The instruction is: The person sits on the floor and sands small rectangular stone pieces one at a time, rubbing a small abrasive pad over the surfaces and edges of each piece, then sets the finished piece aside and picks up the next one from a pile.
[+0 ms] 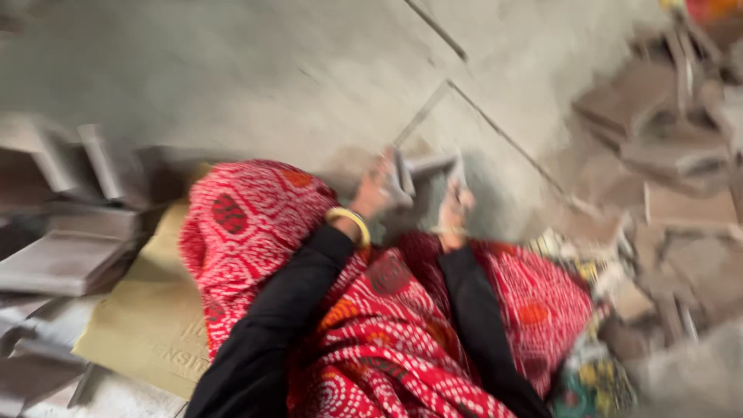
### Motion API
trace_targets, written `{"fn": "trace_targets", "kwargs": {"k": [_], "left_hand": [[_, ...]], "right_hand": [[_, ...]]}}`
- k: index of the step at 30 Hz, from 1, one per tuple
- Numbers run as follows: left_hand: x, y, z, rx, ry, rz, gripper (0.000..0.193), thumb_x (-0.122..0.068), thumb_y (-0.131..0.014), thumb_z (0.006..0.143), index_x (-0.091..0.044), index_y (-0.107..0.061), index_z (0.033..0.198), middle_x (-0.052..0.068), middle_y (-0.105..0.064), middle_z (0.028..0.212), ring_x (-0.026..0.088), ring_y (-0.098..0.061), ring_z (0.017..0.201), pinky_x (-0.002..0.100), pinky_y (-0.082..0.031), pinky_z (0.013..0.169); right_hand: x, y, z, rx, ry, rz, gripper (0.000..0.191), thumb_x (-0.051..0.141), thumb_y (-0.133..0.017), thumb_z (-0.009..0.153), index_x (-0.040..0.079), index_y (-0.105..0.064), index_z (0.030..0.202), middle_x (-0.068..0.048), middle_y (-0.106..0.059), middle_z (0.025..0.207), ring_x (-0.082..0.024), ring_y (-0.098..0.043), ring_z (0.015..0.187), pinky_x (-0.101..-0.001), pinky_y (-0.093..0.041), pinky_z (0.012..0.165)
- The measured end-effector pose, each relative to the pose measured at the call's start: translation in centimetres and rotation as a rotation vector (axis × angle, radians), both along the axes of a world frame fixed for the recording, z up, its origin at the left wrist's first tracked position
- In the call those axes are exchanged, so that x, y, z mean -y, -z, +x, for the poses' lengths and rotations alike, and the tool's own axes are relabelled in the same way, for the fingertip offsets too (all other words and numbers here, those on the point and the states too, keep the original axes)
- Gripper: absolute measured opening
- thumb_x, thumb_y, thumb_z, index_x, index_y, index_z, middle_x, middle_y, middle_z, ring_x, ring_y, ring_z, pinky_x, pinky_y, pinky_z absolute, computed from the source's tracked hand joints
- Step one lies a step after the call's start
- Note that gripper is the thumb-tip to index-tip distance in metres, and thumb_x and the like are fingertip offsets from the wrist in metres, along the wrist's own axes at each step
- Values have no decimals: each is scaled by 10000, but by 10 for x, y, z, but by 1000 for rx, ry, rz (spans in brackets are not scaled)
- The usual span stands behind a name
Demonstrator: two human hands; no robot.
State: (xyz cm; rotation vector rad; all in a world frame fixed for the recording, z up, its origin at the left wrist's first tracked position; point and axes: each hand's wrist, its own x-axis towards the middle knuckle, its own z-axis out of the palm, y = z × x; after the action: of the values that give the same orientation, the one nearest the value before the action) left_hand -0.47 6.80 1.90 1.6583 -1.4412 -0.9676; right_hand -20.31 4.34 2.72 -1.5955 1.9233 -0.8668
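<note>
Pretty blurry shot, but we've got a flat grey stone-like slab piece [422,172] gripped between both hands, out past our knees over the bare concrete floor [294,70]. Left hand [375,190] clenches its left edge, right hand [455,209] grips the right side. Stacked grey slabs [66,259] sit to our left, a loose heap of brownish slab pieces [673,178] on the right, so there's plenty left.

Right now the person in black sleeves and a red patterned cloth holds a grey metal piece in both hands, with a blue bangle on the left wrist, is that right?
Not quite: the bangle is yellow, not blue, as the head view shows. The rest stands: black sleeves, red patterned cloth, and the left hand and right hand both on the grey metal piece.
</note>
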Motion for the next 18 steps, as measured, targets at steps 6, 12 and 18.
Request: {"fn": "trace_targets", "kwargs": {"k": [6,12,18], "left_hand": [[-4,-45,13,-81,-3,58,1073,-198,-908,523,-102,-342,1430,212,-666,1179,402,-670,1113,463,-547,943],[12,3,6,222,-42,-440,1378,-439,-1014,446,78,-240,1463,370,-444,1416,517,-476,1335,542,-417,1082],[35,3,2,155,58,103,1285,-385,-893,538,100,-205,1509,307,-527,1350,404,-526,1284,403,-466,1044]], "right_hand": [[-19,-28,12,102,-149,-303,513,361,-443,1111,-24,-537,1436,-270,-627,1319,-388,-602,1226,-427,-468,1033],[-21,-58,31,-172,-505,-413,651,18,-393,954,19,-368,1605,-249,-396,1629,-411,-333,1553,-465,-266,1296],[-7,-45,43,-256,-608,-543,592,-29,-410,924,-37,-464,1514,-277,-441,1578,-479,-358,1501,-516,-292,1260]]}}
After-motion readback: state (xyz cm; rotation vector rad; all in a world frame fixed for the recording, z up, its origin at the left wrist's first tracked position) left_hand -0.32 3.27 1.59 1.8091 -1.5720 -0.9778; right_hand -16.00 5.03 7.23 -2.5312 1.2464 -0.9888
